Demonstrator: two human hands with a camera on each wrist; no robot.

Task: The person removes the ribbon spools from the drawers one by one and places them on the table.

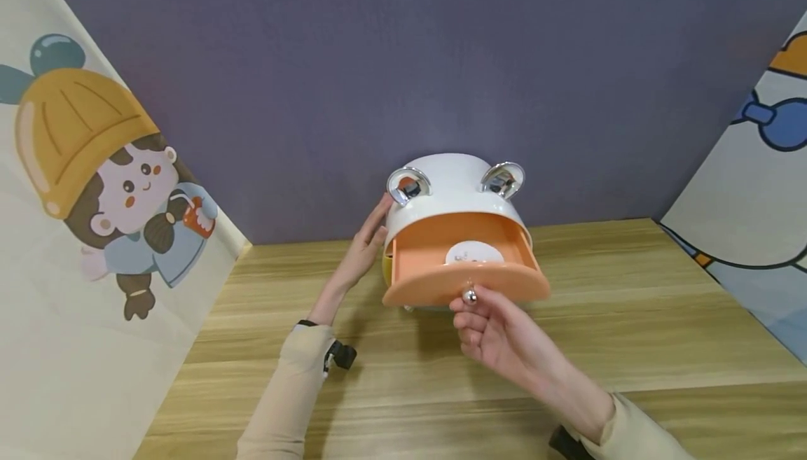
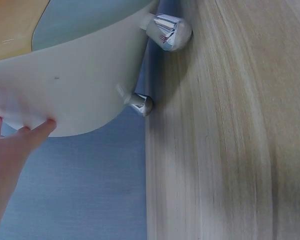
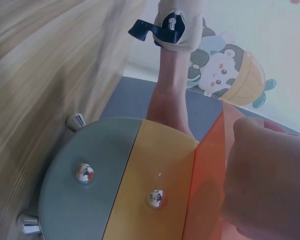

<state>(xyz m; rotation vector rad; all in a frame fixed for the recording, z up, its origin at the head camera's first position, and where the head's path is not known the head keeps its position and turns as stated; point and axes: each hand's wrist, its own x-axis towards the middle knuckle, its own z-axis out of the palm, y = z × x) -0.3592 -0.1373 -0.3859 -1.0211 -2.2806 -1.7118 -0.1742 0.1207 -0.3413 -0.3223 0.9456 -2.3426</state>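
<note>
- Right hand (image 1: 504, 341) pinches the silver knob (image 1: 469, 296) at six o'clock; a level path likely serves best;
- orange drawer (image 1: 435, 285) juts toward six o'clock from the white cabinet (image 1: 450, 194);
- left hand (image 1: 362, 253), fingers extended, touches the cabinet's side at nine o'clock; firm bracing there should prevent skidding.

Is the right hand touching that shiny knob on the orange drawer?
Touching: the head view shows the right hand pinching the shiny knob between thumb and finger.

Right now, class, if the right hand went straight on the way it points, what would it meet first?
Most likely the orange drawer front, just behind the silver knob that the right hand holds; the exact gap is hard to judge.
</note>
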